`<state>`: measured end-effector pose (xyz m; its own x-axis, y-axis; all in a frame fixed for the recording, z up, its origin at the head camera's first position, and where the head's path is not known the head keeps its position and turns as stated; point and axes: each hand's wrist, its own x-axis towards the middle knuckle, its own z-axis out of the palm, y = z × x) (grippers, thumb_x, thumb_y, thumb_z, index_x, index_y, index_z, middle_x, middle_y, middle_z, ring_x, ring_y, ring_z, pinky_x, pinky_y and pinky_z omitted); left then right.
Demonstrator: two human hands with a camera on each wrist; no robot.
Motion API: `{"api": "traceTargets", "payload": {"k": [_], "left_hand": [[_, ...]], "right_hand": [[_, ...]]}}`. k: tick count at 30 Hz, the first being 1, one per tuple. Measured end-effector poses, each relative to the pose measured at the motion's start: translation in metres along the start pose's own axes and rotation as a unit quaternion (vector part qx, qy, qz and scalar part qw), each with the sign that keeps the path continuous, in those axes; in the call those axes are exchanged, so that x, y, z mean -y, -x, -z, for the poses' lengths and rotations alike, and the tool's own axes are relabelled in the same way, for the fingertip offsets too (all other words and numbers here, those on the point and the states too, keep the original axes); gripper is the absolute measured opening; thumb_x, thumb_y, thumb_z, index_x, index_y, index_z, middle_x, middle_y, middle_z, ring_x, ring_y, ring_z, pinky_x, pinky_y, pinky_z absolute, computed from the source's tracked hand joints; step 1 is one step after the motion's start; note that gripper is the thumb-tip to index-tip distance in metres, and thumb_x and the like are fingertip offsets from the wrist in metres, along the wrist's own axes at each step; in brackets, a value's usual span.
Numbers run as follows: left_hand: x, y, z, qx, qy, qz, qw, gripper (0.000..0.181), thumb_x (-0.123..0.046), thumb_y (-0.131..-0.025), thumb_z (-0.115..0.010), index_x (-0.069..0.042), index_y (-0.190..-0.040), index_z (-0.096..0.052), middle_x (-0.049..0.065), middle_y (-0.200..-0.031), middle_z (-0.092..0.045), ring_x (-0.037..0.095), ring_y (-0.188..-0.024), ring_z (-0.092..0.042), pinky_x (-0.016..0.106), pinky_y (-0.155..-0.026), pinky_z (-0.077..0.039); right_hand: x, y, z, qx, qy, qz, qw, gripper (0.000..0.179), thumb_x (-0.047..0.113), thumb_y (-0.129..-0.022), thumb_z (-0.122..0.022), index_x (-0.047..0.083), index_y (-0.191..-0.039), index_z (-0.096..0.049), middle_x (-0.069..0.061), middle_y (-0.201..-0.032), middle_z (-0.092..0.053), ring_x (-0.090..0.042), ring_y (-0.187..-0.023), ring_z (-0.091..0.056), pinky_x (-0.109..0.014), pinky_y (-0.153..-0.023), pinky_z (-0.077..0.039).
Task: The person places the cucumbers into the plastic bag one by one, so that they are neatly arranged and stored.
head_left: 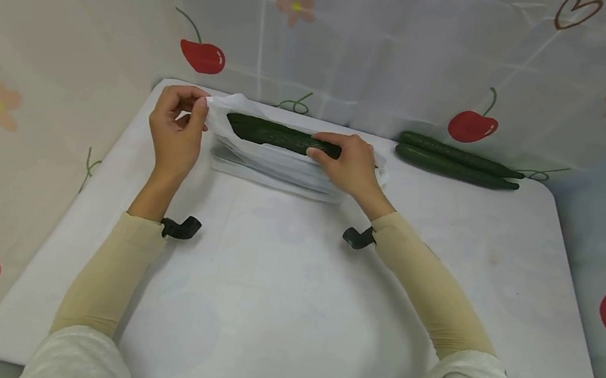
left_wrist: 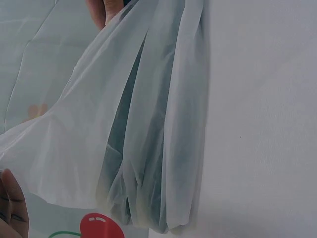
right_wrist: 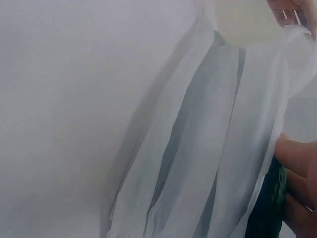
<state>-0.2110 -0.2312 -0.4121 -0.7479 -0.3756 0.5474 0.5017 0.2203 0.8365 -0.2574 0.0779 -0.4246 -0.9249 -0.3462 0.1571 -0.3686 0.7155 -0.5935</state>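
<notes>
Cucumber (head_left: 270,131) lies lengthwise from left to right on a thin white wrapping (head_left: 282,172), at the far side of the white desk (head_left: 262,312) and somewhat left of its middle. The right hand (head_left: 352,162) grasps its right end, the thumb on the near side and the fingers across the far side. The left hand (head_left: 177,132) pinches the left far corner of the wrapping between thumb and fingers, drawing it out to the left, beyond the cucumber's left end. Along the cucumber's near side the wrapping falls in several long folds, and the wrist views show darker tints between and through them.

Well to the right, near the far edge of the desk, two more cucumbers (head_left: 448,165) lie side by side, touching, their thin ends pointing right. Each forearm wears a beige sleeve (head_left: 105,271), with a black mount (head_left: 182,227) at the wrist. Behind the desk hangs a pale cloth (head_left: 415,56) printed with red cherries (head_left: 471,127), orange flowers (head_left: 296,6) and a brown heart outline (head_left: 576,13).
</notes>
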Motion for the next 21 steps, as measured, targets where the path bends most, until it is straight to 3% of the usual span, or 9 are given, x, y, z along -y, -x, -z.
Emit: {"api": "traceTargets", "payload": {"k": [2,4,6,8,13,21], "left_hand": [[-0.001,0.0,0.0,0.003,-0.001,-0.008,1.0,0.019,-0.005,-0.104,-0.061,0.012,-0.111,-0.067,-0.011,-0.103,-0.062,0.007,-0.081,-0.058,0.014,-0.064,-0.051],[0.0,-0.001,-0.001,0.004,-0.004,-0.013,0.9999,0.02,-0.004,-0.104,-0.061,0.014,-0.112,-0.066,-0.013,-0.103,-0.061,0.006,-0.081,-0.058,0.014,-0.064,-0.051],[0.004,-0.002,-0.001,0.003,-0.006,-0.009,0.9999,0.02,-0.005,-0.105,-0.062,0.013,-0.112,-0.067,-0.014,-0.103,-0.061,0.006,-0.081,-0.058,0.014,-0.064,-0.051],[0.009,-0.002,0.0,0.004,-0.008,-0.008,0.9999,0.02,-0.006,-0.104,-0.062,0.011,-0.113,-0.067,-0.013,-0.103,-0.061,0.006,-0.082,-0.058,0.014,-0.064,-0.051],[0.018,-0.004,0.003,0.007,-0.004,-0.023,0.9997,0.019,-0.009,-0.105,-0.064,0.007,-0.112,-0.069,-0.009,-0.104,-0.063,0.008,-0.082,-0.059,0.015,-0.064,-0.052],[0.019,-0.004,0.004,-0.004,-0.005,-0.016,0.9999,0.015,-0.006,-0.104,-0.063,0.006,-0.112,-0.07,-0.007,-0.103,-0.064,0.008,-0.081,-0.058,0.015,-0.064,-0.052]], "right_hand": [[0.0,0.0,0.0,-0.004,0.001,0.003,1.0,0.041,0.041,-0.099,-0.078,0.025,-0.137,-0.076,-0.008,-0.065,-0.062,-0.027,-0.071,-0.05,-0.057,-0.106,-0.04],[-0.001,0.0,0.0,-0.006,0.004,0.007,1.0,0.04,0.04,-0.098,-0.08,0.024,-0.135,-0.077,-0.009,-0.09,-0.077,-0.029,-0.093,-0.062,-0.058,-0.109,-0.039],[-0.003,0.001,0.0,-0.007,-0.003,0.009,0.9999,0.039,0.039,-0.097,-0.08,0.023,-0.132,-0.078,-0.006,-0.116,-0.08,-0.03,-0.114,-0.063,-0.058,-0.112,-0.039],[-0.005,0.002,0.001,-0.014,-0.019,0.01,0.9997,0.034,0.036,-0.098,-0.08,0.021,-0.129,-0.079,-0.003,-0.132,-0.077,-0.031,-0.124,-0.063,-0.056,-0.115,-0.04],[-0.009,0.005,0.009,-0.027,-0.06,-0.001,0.9978,0.027,0.027,-0.101,-0.077,0.016,-0.125,-0.079,-0.006,-0.13,-0.076,-0.031,-0.125,-0.065,-0.049,-0.111,-0.05],[-0.023,0.011,0.027,-0.03,-0.08,-0.015,0.9963,0.03,0.028,-0.1,-0.078,0.015,-0.126,-0.078,-0.009,-0.129,-0.076,-0.031,-0.121,-0.067,-0.048,-0.109,-0.053]]}}
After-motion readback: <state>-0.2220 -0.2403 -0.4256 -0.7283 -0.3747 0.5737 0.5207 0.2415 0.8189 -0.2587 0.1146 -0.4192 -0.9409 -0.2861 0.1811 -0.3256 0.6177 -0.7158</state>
